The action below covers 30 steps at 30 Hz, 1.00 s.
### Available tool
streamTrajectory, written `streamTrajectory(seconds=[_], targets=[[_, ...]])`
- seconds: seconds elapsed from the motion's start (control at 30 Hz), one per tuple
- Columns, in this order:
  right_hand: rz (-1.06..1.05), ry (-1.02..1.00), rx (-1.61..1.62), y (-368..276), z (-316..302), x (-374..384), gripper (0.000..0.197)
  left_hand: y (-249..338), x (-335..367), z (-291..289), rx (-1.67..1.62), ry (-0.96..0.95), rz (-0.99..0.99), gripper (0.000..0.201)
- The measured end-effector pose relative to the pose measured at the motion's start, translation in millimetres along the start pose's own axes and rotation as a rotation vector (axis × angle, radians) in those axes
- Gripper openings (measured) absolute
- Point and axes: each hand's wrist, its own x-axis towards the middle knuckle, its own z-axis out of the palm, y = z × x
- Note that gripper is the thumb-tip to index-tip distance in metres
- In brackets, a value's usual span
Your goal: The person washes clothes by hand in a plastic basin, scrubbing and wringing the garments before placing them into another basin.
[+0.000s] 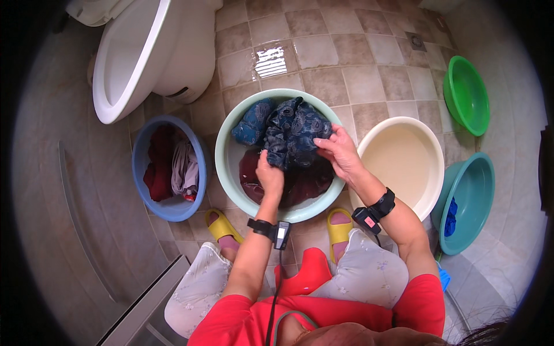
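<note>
A wet dark blue patterned garment (295, 130) is bunched over a large pale green basin (224, 167). My left hand (269, 175) grips its lower left edge, the fingers partly hidden by the cloth. With thumb and fingers, my right hand (339, 153) pinches the garment's right edge. A teal-blue patterned bundle of cloth (252, 122) rests against the basin's far left wall. Below the hands, dark maroon cloth (311, 187) lies in the water.
Left of the basin stands a blue tub (138, 164) with maroon and pale lilac clothes. A cream basin (430, 167) holding cloudy liquid, a teal basin (482, 213) with blue cloth and a green basin (468, 95) are on the right. A white toilet (187, 52) stands far left.
</note>
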Motion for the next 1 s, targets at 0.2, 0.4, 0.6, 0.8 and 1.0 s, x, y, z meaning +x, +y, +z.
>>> streamTrajectory(seconds=[0.2,0.4,0.6,0.8,1.0], targets=[[-0.278,0.109,-0.261,15,-28,17,0.053,87,21,-44,-0.871,-0.253,-0.438,0.020],[-0.192,0.033,-0.340,7,-2,-6,0.058,105,24,-45,-0.961,-0.259,-0.400,0.033],[-0.310,-0.199,-0.155,17,8,-19,0.061,86,-6,-19,-0.692,-0.662,-0.008,0.069],[-0.001,-0.430,0.120,-10,23,-29,0.075,58,-30,-4,-0.283,-0.469,0.134,0.068],[-0.121,-0.293,-0.410,-16,0,-17,0.035,89,8,-47,0.063,-0.363,0.842,0.028]])
